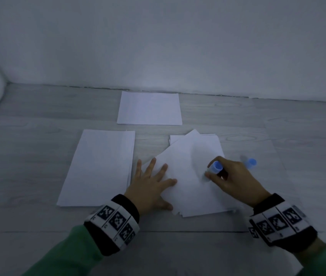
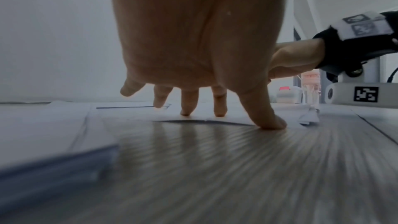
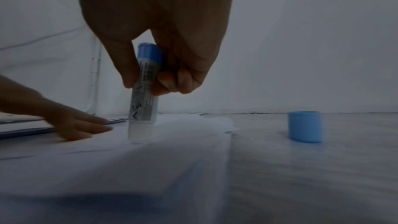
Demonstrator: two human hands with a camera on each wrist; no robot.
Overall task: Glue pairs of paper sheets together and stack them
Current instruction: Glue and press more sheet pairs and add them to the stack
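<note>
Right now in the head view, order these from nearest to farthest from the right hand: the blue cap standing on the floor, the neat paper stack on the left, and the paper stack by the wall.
1. The blue plastic cap, just right of the right hand that grips the glue stick.
2. The neat white paper stack on the left, beyond the left hand.
3. The white paper stack by the wall, farthest ahead.

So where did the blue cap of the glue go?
The blue cap stands on the floor, right of the right hand, just off the papers.
</note>
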